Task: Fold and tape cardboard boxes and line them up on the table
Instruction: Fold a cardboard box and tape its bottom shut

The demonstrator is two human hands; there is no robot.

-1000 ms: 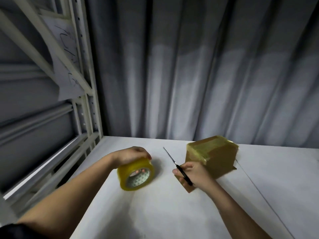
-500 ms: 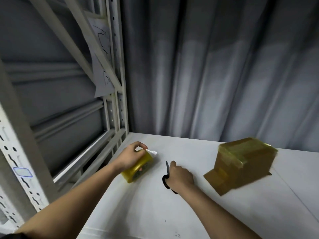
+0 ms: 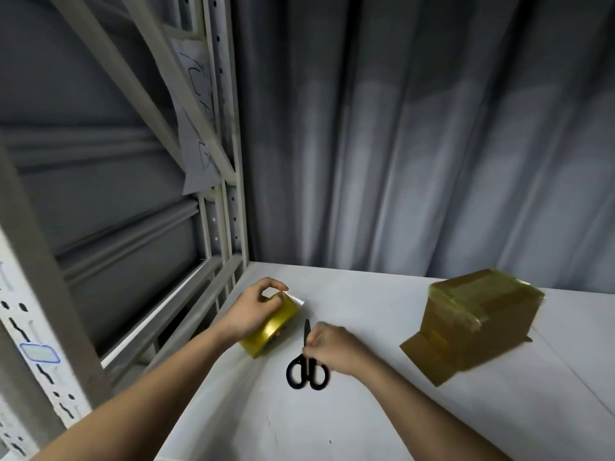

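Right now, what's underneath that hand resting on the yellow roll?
Under the left hand sits the yellow tape roll, lying on the white table, a loose tape end poking out beside the fingers. The roll's core is hidden from this angle.

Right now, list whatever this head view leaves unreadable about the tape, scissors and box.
- Tape roll: its core is hidden by the left hand.
- Scissors: the blade's middle is covered by the right hand; whether that hand grips is blurred.
- Cardboard box: motion-blurred, far sides face away.
- Paper sheet on the rack: scrawl illegible.
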